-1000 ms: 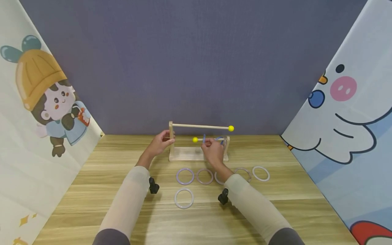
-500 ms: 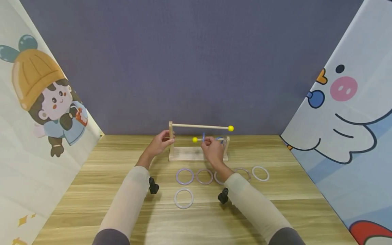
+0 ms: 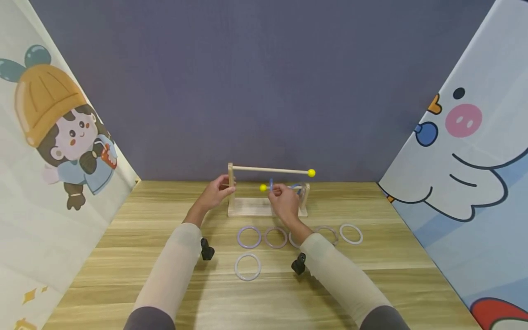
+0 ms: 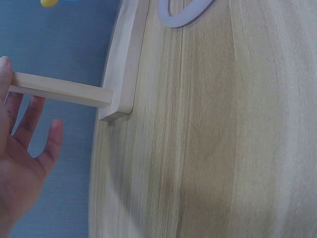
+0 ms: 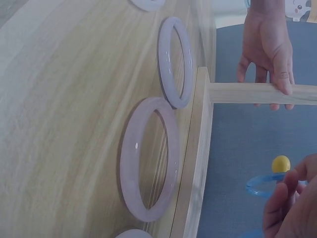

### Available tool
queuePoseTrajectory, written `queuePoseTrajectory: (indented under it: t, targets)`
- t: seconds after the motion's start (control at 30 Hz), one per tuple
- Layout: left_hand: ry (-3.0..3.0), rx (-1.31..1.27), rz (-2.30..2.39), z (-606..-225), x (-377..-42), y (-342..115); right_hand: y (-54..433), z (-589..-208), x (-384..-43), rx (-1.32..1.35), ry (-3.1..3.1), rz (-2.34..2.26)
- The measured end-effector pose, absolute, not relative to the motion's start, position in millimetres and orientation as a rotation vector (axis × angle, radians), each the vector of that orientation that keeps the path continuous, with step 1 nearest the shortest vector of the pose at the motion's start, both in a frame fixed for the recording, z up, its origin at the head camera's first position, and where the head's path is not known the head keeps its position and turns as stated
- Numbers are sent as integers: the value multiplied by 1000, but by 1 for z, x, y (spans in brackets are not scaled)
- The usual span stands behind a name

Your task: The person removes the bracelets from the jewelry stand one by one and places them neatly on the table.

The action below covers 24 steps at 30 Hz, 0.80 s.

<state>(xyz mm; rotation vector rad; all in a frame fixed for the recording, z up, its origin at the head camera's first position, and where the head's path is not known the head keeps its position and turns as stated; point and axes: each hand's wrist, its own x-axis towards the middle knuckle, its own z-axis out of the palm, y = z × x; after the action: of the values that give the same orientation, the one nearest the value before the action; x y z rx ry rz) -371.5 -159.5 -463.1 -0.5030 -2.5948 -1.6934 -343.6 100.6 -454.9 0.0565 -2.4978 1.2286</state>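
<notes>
A wooden bangle stand (image 3: 249,207) has an upper rod and a shorter lower rod, each tipped with a yellow ball. My left hand (image 3: 212,193) holds its left upright (image 4: 59,89), thumb on one side and fingers on the other. On the lower rod, my right hand (image 3: 285,201) pinches a blue bangle (image 5: 253,184) close to the yellow ball (image 3: 263,188). Another blue bangle (image 3: 295,186) hangs on that rod near the right upright, partly covered by the right hand.
Several pale bangles lie on the wooden table in front of the stand, among them a purple one (image 3: 249,249), a pinkish one (image 5: 130,163) and a white one (image 3: 351,243). A nearer pale bangle (image 3: 247,279) lies alone. A dark wall panel (image 3: 264,91) rises behind.
My right hand has slid the pinched blue bangle a little left along the lower rod, closer to the yellow ball. The left hand has stayed on the upright.
</notes>
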Motion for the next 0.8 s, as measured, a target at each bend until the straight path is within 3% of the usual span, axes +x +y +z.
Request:
queuePoseTrajectory:
  t: [0.8]
  targets:
    - [-2576,-523,-1692,-464,-372,-160,85,-451,-340,125,-2525,1301]
